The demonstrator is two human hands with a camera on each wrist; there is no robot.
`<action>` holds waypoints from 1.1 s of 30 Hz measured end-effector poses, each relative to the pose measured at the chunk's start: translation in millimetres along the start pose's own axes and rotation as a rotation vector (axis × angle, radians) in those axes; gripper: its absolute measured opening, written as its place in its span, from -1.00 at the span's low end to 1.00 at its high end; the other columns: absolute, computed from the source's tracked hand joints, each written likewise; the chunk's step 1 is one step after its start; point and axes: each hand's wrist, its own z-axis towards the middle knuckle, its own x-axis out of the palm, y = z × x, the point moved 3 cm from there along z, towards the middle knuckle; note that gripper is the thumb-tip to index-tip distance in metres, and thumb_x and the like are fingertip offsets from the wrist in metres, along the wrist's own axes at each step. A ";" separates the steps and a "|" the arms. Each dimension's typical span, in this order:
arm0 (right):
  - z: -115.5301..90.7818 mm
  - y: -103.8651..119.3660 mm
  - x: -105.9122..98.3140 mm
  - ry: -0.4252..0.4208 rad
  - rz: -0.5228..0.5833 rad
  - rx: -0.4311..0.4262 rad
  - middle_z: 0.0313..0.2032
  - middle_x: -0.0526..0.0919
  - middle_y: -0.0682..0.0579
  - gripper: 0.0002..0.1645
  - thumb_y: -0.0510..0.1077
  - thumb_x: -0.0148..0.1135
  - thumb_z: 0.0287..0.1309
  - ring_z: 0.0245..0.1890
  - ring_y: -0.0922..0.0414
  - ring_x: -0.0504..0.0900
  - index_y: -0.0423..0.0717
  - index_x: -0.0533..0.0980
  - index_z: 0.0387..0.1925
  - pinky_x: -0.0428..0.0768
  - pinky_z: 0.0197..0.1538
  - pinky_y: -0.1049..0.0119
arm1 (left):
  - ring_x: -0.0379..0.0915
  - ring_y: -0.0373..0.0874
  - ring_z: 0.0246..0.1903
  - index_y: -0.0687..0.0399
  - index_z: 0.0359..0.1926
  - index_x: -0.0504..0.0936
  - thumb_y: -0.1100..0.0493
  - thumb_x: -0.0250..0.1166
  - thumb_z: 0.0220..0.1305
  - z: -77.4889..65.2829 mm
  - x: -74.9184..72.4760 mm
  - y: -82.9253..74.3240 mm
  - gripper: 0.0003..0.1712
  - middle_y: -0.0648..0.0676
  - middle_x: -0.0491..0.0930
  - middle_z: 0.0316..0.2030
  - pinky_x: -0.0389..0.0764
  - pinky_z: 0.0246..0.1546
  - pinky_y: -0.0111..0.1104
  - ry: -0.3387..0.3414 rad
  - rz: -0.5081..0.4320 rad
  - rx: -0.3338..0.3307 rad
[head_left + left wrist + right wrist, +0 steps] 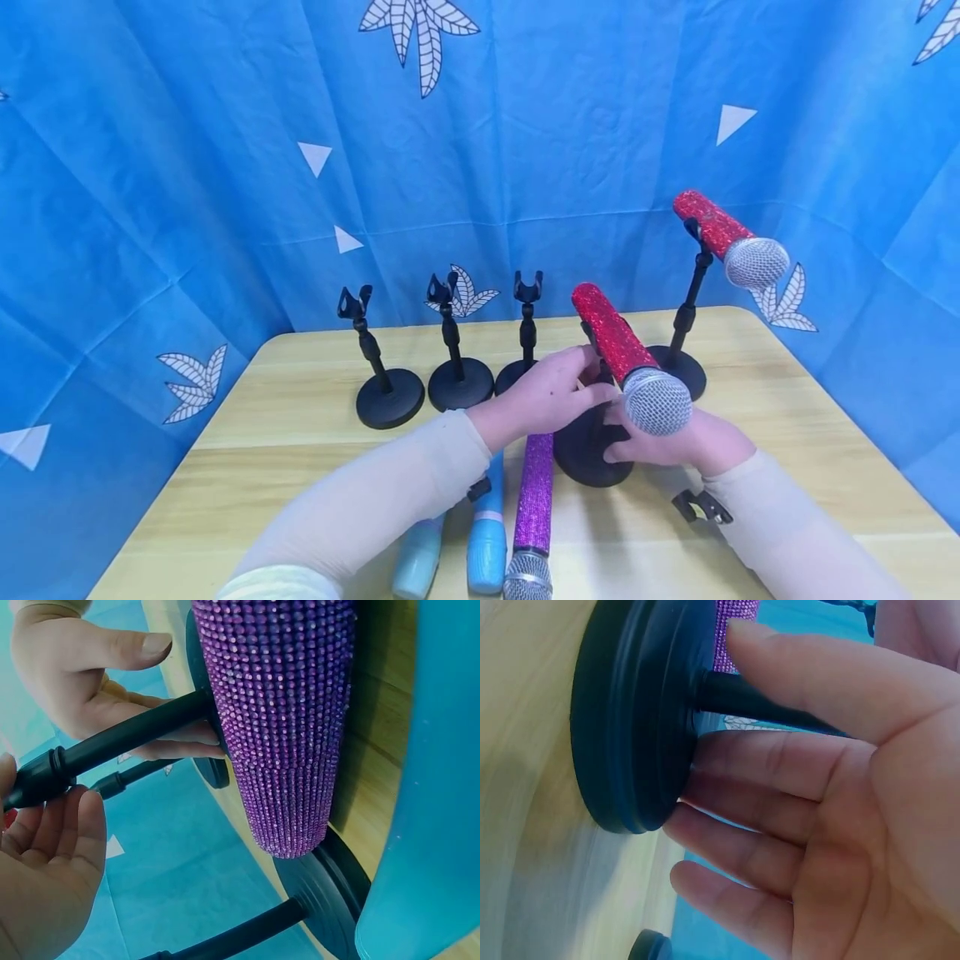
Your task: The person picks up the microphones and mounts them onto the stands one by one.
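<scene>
A: Where is the red glittery microphone [611, 333] nearest the hands?
B: In the clip at the top of a black desktop stand [588, 467], slanting, with its silver mesh head lower and toward the person.

A: And what are the hands doing?
B: The left hand [555, 387] grips that stand's pole at the collar, fingers and thumb curled about it. The right hand [667, 437] is lower, by the round base, thumb spread from fairly straight fingers, gripping nothing.

A: Is the base flat on the wooden table [255, 475]?
B: I can't tell.

A: What lies close by?
B: A purple rhinestone microphone [534, 492], just left of the base, its mesh head at the near side. Left of that are a light-blue cylindrical object [487, 554] and a teal cylindrical object [418, 558], both partly hidden by the left forearm.

A: Farther back?
B: A second red microphone [712, 223] slants in the clip of the right-hand rear stand [684, 321]. To the left, three more black stands stand upright in a row: the leftmost stand [390, 398], the middle stand [461, 385] and the third stand [528, 333], its base partly behind the left hand.

A: And around the table?
B: A blue curtain [225, 192] printed with white leaves and triangles.
</scene>
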 end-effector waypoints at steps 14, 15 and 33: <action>-5.4 -7.6 -10.3 -0.092 0.648 0.051 -0.15 0.65 -0.02 -0.39 -0.03 0.47 0.15 -0.13 0.01 0.64 -0.28 0.46 0.11 0.61 -0.05 0.07 | 0.43 -0.40 -0.14 -0.10 -0.01 0.66 -0.01 0.26 0.47 0.4 -8.6 -5.6 -0.81 -0.23 0.53 -0.22 0.49 -0.14 -0.49 -0.073 0.087 0.088; -5.2 -7.0 -12.1 -0.105 0.696 0.042 -0.13 0.62 -0.04 -0.34 -0.06 0.47 0.16 -0.14 0.00 0.63 -0.29 0.40 0.15 0.61 -0.06 0.10 | 0.43 -0.40 -0.15 -0.10 -0.01 0.67 -0.01 0.26 0.46 0.2 -8.4 -5.5 -0.80 -0.23 0.53 -0.22 0.50 -0.15 -0.49 -0.074 0.079 0.084; 0.0 8.8 -33.9 -0.499 0.434 -0.294 0.07 0.51 0.04 -0.46 -0.30 0.48 0.13 0.08 0.21 0.45 -0.19 0.49 0.13 0.52 0.08 0.46 | 0.46 -0.36 -0.29 -0.03 -0.10 0.64 0.05 0.24 0.48 7.3 -26.6 -22.2 -0.86 -0.18 0.50 -0.29 0.54 -0.32 -0.53 -0.132 0.002 0.127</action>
